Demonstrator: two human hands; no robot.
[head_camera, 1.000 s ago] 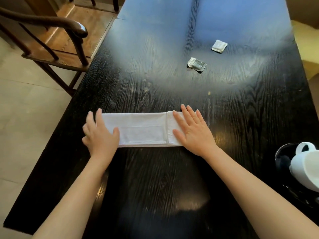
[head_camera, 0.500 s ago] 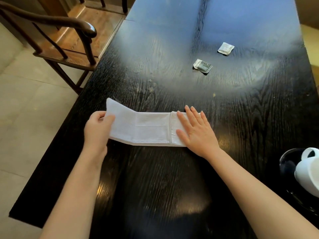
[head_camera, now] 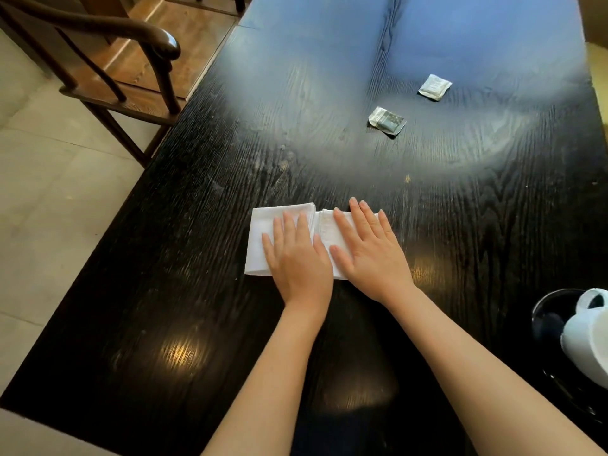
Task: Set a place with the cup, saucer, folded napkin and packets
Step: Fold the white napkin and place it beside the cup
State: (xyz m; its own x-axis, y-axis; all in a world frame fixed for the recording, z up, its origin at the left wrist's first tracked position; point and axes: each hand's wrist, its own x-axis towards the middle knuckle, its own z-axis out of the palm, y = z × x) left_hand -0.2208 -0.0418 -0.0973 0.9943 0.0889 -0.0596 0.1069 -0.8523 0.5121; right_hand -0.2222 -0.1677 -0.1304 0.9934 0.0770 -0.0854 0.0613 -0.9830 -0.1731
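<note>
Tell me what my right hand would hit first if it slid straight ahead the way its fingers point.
Likely nothing: the right hand points up-left of the darker packet, over bare table.

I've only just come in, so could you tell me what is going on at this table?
A person is pressing both hands, the left hand and the right hand, flat on a folded white napkin on the dark table. Two packets lie farther off, untouched. The white cup sits at the right edge on a dark saucer.
</note>
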